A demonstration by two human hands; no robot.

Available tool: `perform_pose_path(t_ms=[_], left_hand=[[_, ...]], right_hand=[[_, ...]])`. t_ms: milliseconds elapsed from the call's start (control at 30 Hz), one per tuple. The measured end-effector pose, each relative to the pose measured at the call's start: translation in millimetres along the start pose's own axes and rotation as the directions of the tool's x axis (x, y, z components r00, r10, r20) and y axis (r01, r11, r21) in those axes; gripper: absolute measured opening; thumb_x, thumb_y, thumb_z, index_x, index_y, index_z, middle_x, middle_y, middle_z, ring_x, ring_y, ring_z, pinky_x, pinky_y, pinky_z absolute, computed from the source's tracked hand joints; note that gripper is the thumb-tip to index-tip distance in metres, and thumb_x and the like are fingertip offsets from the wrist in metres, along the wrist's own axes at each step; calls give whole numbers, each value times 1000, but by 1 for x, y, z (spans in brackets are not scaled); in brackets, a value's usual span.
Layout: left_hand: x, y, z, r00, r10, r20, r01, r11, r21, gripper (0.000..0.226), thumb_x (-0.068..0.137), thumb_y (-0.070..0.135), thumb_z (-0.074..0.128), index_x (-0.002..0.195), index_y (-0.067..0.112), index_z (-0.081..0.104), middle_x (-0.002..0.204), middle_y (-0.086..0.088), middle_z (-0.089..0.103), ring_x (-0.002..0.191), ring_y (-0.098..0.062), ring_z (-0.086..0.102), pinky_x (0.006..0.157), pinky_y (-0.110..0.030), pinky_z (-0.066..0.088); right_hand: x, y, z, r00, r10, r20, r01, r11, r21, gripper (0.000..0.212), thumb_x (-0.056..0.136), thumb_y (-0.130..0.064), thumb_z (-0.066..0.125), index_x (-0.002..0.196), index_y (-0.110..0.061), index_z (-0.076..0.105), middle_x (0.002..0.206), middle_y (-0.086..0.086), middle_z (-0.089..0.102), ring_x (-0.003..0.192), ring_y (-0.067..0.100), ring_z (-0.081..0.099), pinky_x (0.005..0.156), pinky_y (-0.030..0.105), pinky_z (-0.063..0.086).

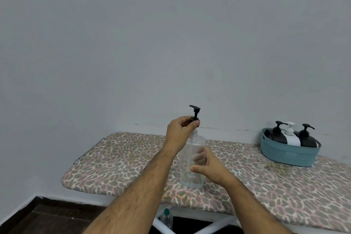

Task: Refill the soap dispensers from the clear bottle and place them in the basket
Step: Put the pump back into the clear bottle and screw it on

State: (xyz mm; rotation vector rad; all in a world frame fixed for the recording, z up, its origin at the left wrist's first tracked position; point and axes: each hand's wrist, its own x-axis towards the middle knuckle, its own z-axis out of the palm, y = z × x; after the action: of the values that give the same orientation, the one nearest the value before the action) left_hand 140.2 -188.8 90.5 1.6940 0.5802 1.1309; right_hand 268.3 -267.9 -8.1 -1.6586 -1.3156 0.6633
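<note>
Near the middle of the surface: a clear bottle [192, 159] stands upright on the spotted cover, close to the front edge.
Surface: a padded surface [117, 159] with a spotted cloth cover, pushed against a plain wall.
Right hand: the right hand [206, 166] wraps around the side of the clear bottle, thumb in front and fingers [199, 155] showing through the plastic. It looks like it holds the bottle steady so it will not tip or spin.
Left hand: the left hand [178, 131] pinches the collar of the black pump top [194, 113] with thumb and fingertips, right above the bottle's neck. The pump sits at the mouth, and I cannot tell if it is screwed on or loose.
What the hands may be doing: my guess is the left hand is twisting the pump while the right hand stops the bottle from turning.
Inside the bottle: it looks almost empty, but it is hard to see.
Back right corner: a blue basket [284, 155] sits by the wall, well apart from the hands.
In the basket: two black dispensers [275, 136] and one white dispenser [290, 137] lean together, pumps up. So most of the job looks done.
Under the surface: a small bottle with a green cap [166, 217] stands on the floor.
</note>
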Motion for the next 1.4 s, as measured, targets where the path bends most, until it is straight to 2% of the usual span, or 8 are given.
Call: perform_pose_path(t_ms=[167,367,500,700,800,900,1067,1400], left_hand=[[-9,-17,1,999,-32,18,31,999,45,11,89,25,72,99,30,73,96,9,76,90,3,69,78,-10,48],[-10,-27,8,998,-43,36,43,999,-22,13,92,24,68,101,32,71,99,10,75,96,-2,69,87,-19,50],[-7,-29,7,994,-41,101,37,998,48,14,96,27,61,107,32,69,110,9,73,106,-3,66,95,-24,47],[0,-22,-5,956,-95,277,32,974,225,36,105,36,41,131,20,61,131,7,59,121,-7,53,101,-26,36],[4,-12,0,947,-121,299,46,968,245,38,103,47,36,105,21,63,106,9,60,96,-4,54,86,-24,36],[9,-12,5,956,-79,283,-19,944,330,41,96,58,45,79,21,55,79,7,55,74,-10,53,73,-28,39],[9,-26,-4,995,-39,92,27,991,128,46,80,37,79,121,21,65,117,8,67,116,-6,59,99,-27,44],[-2,-21,1,994,-21,105,10,994,105,37,86,25,74,121,20,65,102,8,75,103,-1,67,99,-29,50]], right_hand=[[6,0,-10,998,34,45,-33,999,-20,61,79,-25,82,126,-24,43,115,3,58,106,16,63,89,37,56],[5,-9,-10,999,-45,0,45,990,137,87,74,-21,88,141,-33,33,126,-3,56,109,11,63,81,25,57],[11,-25,-12,981,-103,-162,115,991,70,103,59,-54,89,144,-36,33,141,-9,48,124,12,53,99,36,51],[11,-31,-5,964,-111,-240,108,994,-24,82,68,-50,85,136,-33,43,119,-13,62,96,2,64,74,23,51],[11,-30,-1,963,-86,-256,89,996,-1,81,65,-48,84,133,-35,43,112,-10,65,95,3,65,77,29,57],[8,-33,0,962,-81,-260,90,996,24,79,67,-45,84,133,-38,42,110,-10,65,96,3,65,77,29,57],[6,-32,-1,963,-84,-257,98,994,42,76,68,-43,84,131,-39,42,113,-11,63,98,5,65,80,30,57],[6,-34,1,964,-67,-257,81,996,43,78,69,-42,84,134,-40,40,107,-6,66,94,4,65,77,27,54]])
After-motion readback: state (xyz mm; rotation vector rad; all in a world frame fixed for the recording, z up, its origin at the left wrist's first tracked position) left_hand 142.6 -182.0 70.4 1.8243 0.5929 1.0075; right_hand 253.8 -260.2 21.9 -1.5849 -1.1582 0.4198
